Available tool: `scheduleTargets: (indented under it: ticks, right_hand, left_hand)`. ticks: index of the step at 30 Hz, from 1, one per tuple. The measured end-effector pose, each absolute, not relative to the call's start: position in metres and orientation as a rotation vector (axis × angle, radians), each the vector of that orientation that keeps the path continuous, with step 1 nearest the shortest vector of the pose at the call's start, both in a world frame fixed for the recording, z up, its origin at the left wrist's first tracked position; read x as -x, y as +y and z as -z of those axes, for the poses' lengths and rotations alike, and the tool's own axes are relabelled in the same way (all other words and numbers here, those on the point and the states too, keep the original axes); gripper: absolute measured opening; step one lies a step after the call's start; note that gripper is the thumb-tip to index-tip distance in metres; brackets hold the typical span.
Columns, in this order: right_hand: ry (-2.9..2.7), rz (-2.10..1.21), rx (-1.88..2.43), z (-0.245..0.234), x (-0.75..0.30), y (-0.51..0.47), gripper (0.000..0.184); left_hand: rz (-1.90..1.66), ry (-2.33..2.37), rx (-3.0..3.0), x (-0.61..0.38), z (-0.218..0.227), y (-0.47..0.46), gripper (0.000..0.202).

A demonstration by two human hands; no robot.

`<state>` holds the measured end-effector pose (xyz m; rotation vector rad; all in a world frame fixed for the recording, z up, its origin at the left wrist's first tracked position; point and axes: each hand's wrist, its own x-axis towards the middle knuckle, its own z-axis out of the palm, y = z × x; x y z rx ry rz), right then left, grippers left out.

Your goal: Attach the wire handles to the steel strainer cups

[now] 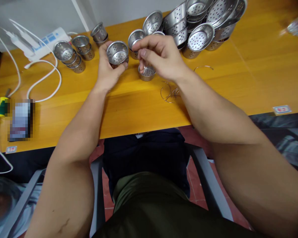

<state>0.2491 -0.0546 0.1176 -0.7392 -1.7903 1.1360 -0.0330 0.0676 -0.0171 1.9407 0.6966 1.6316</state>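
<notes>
Sits at a wide yellow wooden table (238,86), both bare arms stretched forward over its near edge. Faces, at the far right, a heap of large perforated steel baskets (201,19), tipped and nested one in another. Has at the far left a white power strip (47,38) with a white cable (46,77) looping toward the near side, and just right of it a group of small steel cups (72,54), some of them stacked.

Grips with the left hand (106,71) a perforated steel cup (117,53) at the far middle of the table, fingers closed around its left side, thumb on its near side, mouth of the cup tilted toward the camera. Cannot tell whether resting on the wood or lifted a little. Holds the right hand (161,56) just right of this cup, fingers curled and fingertips pinched together close to its rim; cannot tell about anything thin inside the pinch.

Covers partly, under the right hand, a low perforated cup (146,73) standing on the table. Leaves beside the right wrist, on the near side, a small bundle of thin wire rings (169,92), and further right one single wire arc (203,67), apart from the bundle.
</notes>
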Motion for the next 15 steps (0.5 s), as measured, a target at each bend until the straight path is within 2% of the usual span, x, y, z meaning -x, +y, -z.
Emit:
scheduleTargets:
  ticks: [6, 9, 12, 15]
  right_hand:
    - [-1.615, -1.206, 0.709, -0.120, -0.246, -0.055, 0.051]
    - [-1.539, -1.213, 0.674, -0.118, -0.247, -0.048, 0.045]
    - [-1.624, -1.056, 0.755, -0.113, -0.252, -0.040, 0.042]
    - [-1.716, -0.921, 0.779, -0.107, -0.258, -0.036, 0.039]
  left_hand:
    - [-1.490, 0.682, -1.907, 0.021, 0.004, 0.054, 0.093]
    - [-1.529, 0.664, -1.918, 0.014, -0.005, 0.043, 0.101]
    - [-1.527, 0.711, -1.891, 0.012, -0.011, 0.038, 0.110]
    - [-1.442, 0.680, -1.966, 0.015, -0.014, 0.033, 0.101]
